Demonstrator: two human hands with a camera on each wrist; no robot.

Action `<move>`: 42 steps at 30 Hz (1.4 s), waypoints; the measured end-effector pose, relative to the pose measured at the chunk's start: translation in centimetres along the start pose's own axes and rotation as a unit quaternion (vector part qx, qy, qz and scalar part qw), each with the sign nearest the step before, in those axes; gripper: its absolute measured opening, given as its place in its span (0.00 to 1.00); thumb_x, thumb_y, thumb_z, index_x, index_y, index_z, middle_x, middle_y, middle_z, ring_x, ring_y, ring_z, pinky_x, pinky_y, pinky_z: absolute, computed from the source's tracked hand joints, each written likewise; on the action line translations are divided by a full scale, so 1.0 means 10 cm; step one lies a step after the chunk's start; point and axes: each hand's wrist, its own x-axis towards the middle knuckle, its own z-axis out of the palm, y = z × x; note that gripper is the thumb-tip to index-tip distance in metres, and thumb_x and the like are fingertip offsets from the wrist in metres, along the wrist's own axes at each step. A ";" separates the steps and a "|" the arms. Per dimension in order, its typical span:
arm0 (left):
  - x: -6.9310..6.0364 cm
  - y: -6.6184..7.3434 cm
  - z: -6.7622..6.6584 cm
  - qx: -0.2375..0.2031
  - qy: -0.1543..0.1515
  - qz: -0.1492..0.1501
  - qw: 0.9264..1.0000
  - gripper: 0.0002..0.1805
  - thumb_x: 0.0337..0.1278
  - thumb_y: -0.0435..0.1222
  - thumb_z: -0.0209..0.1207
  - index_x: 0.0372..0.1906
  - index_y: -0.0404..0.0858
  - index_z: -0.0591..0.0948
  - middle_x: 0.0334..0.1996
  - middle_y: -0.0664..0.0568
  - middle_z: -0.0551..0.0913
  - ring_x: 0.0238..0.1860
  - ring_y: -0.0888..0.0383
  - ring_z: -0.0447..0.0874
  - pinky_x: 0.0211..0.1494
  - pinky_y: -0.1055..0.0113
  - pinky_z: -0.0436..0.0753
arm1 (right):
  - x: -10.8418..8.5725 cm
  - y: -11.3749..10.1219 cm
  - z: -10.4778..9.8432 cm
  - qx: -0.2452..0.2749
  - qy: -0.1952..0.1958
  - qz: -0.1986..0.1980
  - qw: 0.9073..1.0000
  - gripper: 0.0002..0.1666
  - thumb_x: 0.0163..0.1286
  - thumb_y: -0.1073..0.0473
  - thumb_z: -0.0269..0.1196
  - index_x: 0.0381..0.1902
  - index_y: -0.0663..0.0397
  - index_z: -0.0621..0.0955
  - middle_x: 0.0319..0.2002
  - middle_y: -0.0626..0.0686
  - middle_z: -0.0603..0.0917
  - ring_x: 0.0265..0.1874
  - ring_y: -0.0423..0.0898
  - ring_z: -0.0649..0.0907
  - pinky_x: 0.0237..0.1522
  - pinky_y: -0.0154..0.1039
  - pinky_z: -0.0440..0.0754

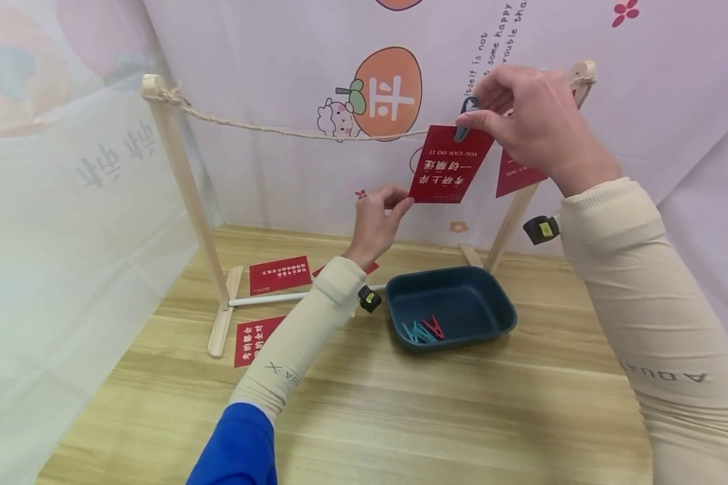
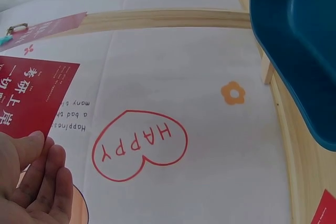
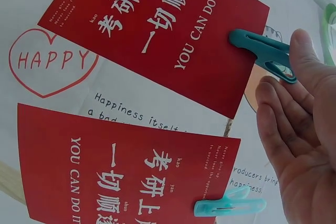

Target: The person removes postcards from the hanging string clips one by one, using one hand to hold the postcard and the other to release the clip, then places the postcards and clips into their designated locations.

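While the right hand point(image 1: 540, 121) pinches a dark-teal plastic clothespin point(image 3: 257, 45) at the top edge of a rectangular red printed card point(image 1: 444, 168), the left hand point(image 1: 376, 219) pinches its lower corner, presumably to steady it at the beige twine line point(image 1: 249, 126). Alongside, another rectangular red printed card point(image 1: 516, 176) hangs by a light-teal plastic clothespin point(image 3: 223, 208). Below, a dark-blue plastic basin point(image 1: 467, 300) holds loose clothespins point(image 1: 433, 328), probably for reach.

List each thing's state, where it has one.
Left hand: pinching the held card's corner
Right hand: holding the dark clip
Dark clip: on the held card's edge
Held card: tilted, at the rope
Rope: strung up, sagging slightly
Hung card: clipped
Bin: upright, holding clips
Table cards: lying flat
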 end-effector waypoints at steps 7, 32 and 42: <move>0.00 -0.01 0.00 -0.002 -0.002 0.004 1.000 0.12 0.74 0.37 0.64 0.54 0.36 0.86 0.54 0.46 0.91 0.49 0.56 0.89 0.58 0.76 0.85 | -0.01 -0.01 0.02 -0.007 0.035 -0.011 0.999 0.25 0.74 0.48 0.69 0.58 0.61 0.83 0.53 0.64 0.89 0.53 0.59 0.88 0.65 0.48 0.85; -0.09 -0.12 -0.02 -0.012 -0.004 0.015 1.000 0.12 0.72 0.37 0.65 0.52 0.34 0.87 0.51 0.44 0.91 0.48 0.53 0.90 0.57 0.71 0.88 | -0.13 -0.06 -0.11 0.005 0.076 -0.060 0.995 0.20 0.70 0.50 0.73 0.48 0.62 0.88 0.45 0.63 0.91 0.48 0.59 0.90 0.49 0.09 0.67; -0.16 -0.19 -0.04 -0.013 -0.026 -0.012 1.000 0.12 0.72 0.36 0.65 0.53 0.35 0.87 0.51 0.44 0.90 0.49 0.52 0.89 0.57 0.67 0.89 | -0.18 0.00 -0.06 -0.002 0.044 -0.052 0.998 0.25 0.69 0.50 0.75 0.55 0.61 0.86 0.49 0.65 0.91 0.46 0.61 0.90 0.43 0.09 0.64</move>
